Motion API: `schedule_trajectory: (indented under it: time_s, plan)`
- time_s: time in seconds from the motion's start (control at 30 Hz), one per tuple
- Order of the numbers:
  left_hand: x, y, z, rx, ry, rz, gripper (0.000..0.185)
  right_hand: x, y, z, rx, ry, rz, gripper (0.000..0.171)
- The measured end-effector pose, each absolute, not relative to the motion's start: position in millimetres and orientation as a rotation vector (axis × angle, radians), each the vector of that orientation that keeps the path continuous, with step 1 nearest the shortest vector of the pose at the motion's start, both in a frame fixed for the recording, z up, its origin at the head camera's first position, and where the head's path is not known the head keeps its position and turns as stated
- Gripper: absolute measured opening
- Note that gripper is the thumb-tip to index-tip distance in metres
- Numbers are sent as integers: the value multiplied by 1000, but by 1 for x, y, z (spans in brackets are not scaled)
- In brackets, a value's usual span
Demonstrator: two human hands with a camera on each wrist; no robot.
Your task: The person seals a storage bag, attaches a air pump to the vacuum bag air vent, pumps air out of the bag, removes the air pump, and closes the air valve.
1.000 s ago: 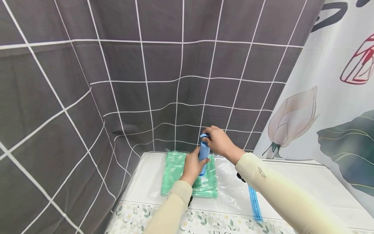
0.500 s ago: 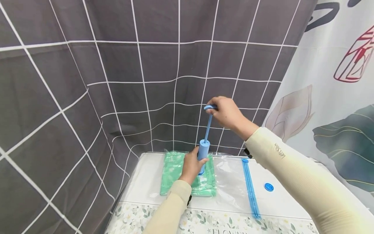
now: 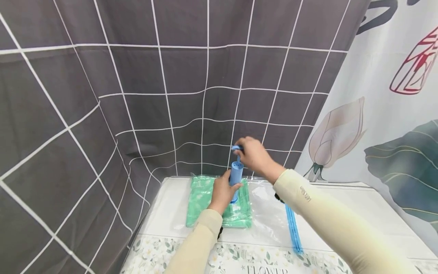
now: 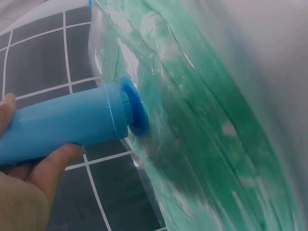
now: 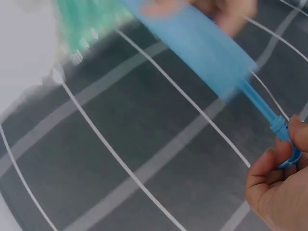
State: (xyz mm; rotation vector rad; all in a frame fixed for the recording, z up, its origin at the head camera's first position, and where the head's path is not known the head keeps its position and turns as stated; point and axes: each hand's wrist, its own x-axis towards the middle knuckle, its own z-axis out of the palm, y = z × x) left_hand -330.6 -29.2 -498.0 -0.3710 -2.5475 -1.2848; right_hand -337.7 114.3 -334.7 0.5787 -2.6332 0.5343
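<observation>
Near the back edge of the table (image 3: 342,205) we list a clear crinkled plastic bag (image 3: 267,213) with folded green cloth (image 3: 205,198) inside. Our left hand (image 3: 220,192) wraps the smooth blue pump (image 3: 235,173), upright on the bag's round valve (image 4: 137,113). Our right hand (image 3: 254,156) clenches the thin handle (image 5: 288,154). Blue zip strip (image 3: 292,232) lies right; grey checked curtain (image 3: 137,95) behind.
</observation>
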Motion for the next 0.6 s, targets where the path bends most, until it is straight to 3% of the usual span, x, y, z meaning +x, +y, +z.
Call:
schedule_trajectory:
  time_s: [0.27, 0.6]
  plan:
    - [-331, -28, -502, -418, -2534, -1241, 55, -333, 114, -383, 541, -2686, 604, 22]
    - [-330, -31, -501, -384, -2553, -1234, 60, -333, 113, -348, 451, -2710, 730, 23]
